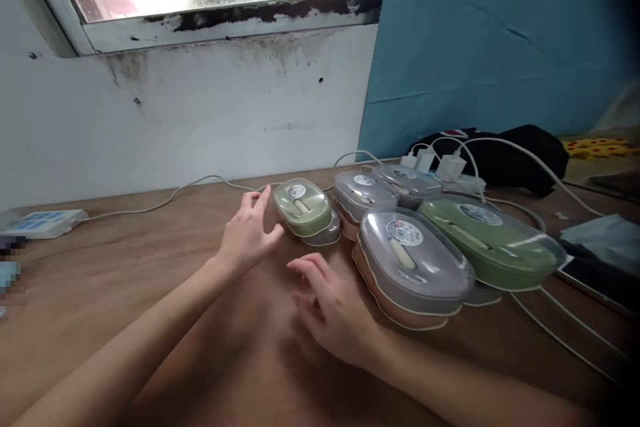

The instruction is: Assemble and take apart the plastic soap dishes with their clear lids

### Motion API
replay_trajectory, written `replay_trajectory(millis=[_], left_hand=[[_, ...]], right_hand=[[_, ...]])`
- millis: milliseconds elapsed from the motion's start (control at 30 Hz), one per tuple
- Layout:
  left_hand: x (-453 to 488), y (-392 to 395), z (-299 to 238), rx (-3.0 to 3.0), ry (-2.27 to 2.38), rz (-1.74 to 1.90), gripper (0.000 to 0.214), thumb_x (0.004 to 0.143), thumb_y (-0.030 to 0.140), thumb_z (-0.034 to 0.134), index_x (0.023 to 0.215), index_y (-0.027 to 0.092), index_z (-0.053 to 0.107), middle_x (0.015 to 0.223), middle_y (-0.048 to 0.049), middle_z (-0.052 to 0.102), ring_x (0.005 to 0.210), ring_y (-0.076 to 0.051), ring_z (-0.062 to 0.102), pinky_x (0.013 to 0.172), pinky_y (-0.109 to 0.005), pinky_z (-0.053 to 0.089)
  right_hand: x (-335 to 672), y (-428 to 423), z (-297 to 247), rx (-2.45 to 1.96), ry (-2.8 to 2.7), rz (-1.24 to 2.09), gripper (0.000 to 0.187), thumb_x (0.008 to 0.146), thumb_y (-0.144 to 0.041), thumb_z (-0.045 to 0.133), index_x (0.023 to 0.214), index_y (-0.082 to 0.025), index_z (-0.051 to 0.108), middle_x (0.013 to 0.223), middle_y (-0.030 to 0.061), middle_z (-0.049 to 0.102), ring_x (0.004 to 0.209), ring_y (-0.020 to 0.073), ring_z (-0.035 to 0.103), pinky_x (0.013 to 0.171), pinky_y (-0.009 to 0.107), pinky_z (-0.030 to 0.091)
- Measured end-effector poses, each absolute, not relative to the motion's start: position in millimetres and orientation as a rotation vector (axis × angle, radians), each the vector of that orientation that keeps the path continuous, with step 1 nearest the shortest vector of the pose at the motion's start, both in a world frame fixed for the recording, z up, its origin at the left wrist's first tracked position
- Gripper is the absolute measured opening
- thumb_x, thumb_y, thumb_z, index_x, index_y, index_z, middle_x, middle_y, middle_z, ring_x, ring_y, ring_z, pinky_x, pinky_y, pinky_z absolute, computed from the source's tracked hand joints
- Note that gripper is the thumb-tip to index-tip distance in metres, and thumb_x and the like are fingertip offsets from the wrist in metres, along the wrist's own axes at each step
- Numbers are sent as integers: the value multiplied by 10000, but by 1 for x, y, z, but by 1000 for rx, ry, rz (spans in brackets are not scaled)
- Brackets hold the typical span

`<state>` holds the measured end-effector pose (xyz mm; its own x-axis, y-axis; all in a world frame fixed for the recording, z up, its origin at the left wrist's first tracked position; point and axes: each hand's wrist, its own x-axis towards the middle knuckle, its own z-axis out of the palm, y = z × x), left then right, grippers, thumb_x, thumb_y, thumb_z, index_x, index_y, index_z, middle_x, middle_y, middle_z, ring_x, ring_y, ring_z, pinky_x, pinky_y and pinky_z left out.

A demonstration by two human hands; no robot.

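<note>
Several oval lidded food boxes lie on a wooden table [125, 280]. My left hand [247, 235] hovers open, fingers spread, just left of a small green box [303, 211] without touching it. My right hand [327, 310] is open too, fingers stretched forward over the table, left of a larger pink box with a clear lid [413, 267]. Behind that sit a big green box [493, 240] and two more pink boxes [363, 195] with clear lids. Neither hand holds anything.
White chargers [440, 163] and cables run behind and to the right of the boxes. A black cloth [520, 153] lies at back right, a power strip [43, 221] at far left. A white wall and a window stand behind the table, a blue board at right.
</note>
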<state>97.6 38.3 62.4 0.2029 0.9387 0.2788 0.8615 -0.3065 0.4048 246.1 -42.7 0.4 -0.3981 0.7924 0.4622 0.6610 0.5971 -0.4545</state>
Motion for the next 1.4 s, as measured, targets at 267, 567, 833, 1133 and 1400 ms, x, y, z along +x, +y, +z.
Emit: replay_trajectory(millis=[267,567,833,1133,1400], left_hand=[[81,77,30,2018,1550,903,707,795,571,478,1348,147,361,1337,-168,400,1253,-294,388,1016,-405,335],[51,77,40,2237,1103,667,1004,496,392,814,1334,178,303,1385,-130,339,1274,-265,352,1052,-352,311],[30,22,40,2398,891,432,919,553,453,794,1312,222,330,1269,-107,408,1159,-259,453,963,-377,411],[-2,58,48,2073,1886,407,759,780,608,485,1365,174,273,1309,-175,463,1133,-309,518,906,-410,427],[-36,69,35,1790,2547,30,869,747,648,446,1299,-20,382,1208,-370,474,1123,-491,452,822,-551,393]], right_hand=[[244,-26,-10,-1275,-1942,219,467,852,-209,414,1291,-178,258,1386,167,256,1309,265,280,1047,490,330],[249,-26,-9,-1254,-1907,348,522,852,-220,439,1326,-214,220,1366,155,301,1296,252,327,1037,485,351],[250,-26,-13,-1261,-2063,497,1169,581,-260,770,1417,-247,-48,1391,159,355,1271,304,374,1000,493,371],[251,-28,-11,-1308,-2162,539,1031,673,-318,695,1434,-239,3,1370,136,361,1272,268,376,1015,450,363],[247,-34,-2,-1305,-2232,478,440,694,-330,691,1104,-282,538,1248,91,409,1094,253,521,881,399,488]])
